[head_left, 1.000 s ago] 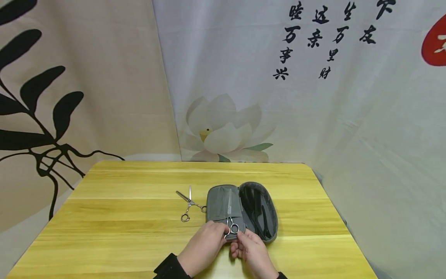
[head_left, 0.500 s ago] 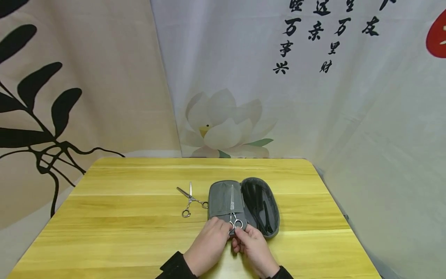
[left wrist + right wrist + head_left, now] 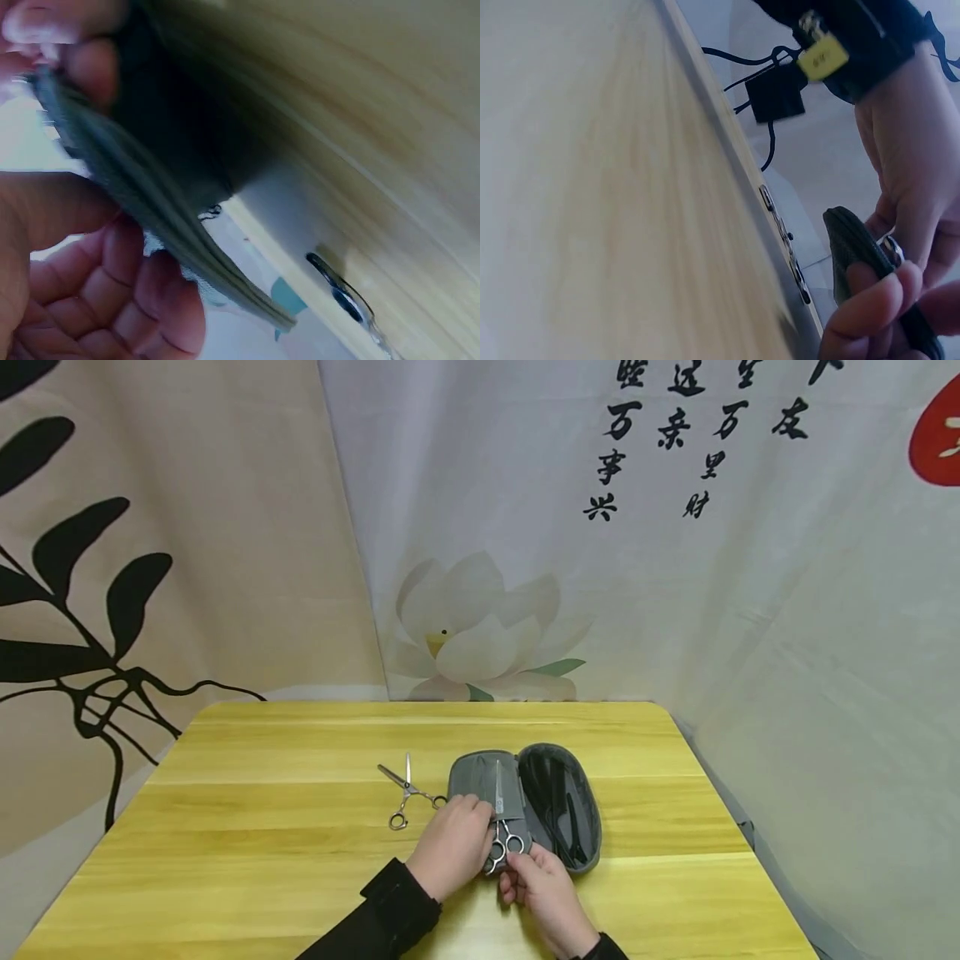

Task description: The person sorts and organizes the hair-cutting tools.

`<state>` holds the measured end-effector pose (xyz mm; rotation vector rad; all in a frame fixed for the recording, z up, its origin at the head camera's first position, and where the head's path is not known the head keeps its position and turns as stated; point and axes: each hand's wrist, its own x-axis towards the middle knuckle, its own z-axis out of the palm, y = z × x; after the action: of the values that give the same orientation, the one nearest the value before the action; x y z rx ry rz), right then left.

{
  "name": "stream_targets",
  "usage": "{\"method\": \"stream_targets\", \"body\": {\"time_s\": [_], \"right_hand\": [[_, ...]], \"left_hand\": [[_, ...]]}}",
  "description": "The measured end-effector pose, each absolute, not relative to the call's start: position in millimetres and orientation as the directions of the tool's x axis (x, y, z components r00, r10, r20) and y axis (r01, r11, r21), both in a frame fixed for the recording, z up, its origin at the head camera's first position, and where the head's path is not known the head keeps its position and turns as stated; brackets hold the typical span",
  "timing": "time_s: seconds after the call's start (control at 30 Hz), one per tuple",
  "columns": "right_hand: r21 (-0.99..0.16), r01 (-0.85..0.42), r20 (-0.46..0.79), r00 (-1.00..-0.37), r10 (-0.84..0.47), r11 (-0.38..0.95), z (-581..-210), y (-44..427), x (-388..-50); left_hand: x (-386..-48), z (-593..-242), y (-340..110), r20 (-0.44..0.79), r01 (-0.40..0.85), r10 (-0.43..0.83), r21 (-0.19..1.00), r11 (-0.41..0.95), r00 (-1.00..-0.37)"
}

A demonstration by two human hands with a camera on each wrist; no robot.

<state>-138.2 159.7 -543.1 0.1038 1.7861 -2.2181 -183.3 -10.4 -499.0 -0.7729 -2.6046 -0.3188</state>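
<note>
A grey case [image 3: 465,781] lies unfolded, with scissors [image 3: 498,793] tucked blades-first into its left flap's pocket and finger rings exposed. My left hand [image 3: 453,847] is at the flap's left side by the pocket opening; in the left wrist view, its thumb and curled fingers [image 3: 176,300] pinch at the flap [image 3: 187,225]. My right hand [image 3: 551,897] pinches the flap's near edge, thumb beside a ring; its fingers [image 3: 870,307] wrap that edge in the right wrist view. Exactly what my left fingertips hold is partly hidden.
Thinning scissors [image 3: 407,789] lie spread on the wooden table [image 3: 262,827], left of the case. Dark items [image 3: 551,802] fill the case's deeper right half. A printed cloth [image 3: 480,527] hangs behind the table's far edge.
My left hand has moved from the scissors' rings up to the pocket opening, uncovering the left ring. My right hand stays at the near edge. The view has shifted slightly.
</note>
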Motion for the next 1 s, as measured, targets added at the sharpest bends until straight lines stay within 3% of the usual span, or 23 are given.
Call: {"method": "stream_targets", "body": {"time_s": [0.13,0.37,0.6,0.87,1.0], "right_hand": [[-0.948,0.264,-0.236,-0.958,-0.163,-0.179,-545.4,159.6,-138.0],[-0.951,0.256,-0.230,-0.961,-0.156,-0.171,-545.8,161.2,-140.0],[-0.954,0.256,-0.246,-0.966,-0.079,-0.157,-547.8,158.5,-140.1],[-0.972,0.214,-0.219,-0.975,0.047,-0.096,-544.9,155.1,-137.8],[-0.978,0.203,-0.205,-0.976,0.068,-0.046,-543.1,157.8,-138.4]], "left_hand": [[-191.1,-502.5,-5.4,0.451,0.564,0.497,0.018,0.826,-0.742],[-196.7,-510.0,-1.5,0.524,0.592,0.592,-0.192,0.783,-0.613],[-194.4,-520.3,2.4,0.576,0.586,0.563,-0.171,0.792,-0.593],[-188.6,-523.4,4.3,0.604,0.588,0.602,-0.257,0.767,-0.522],[-188.2,-522.0,2.7,0.600,0.625,0.611,-0.223,0.748,-0.517]]}}
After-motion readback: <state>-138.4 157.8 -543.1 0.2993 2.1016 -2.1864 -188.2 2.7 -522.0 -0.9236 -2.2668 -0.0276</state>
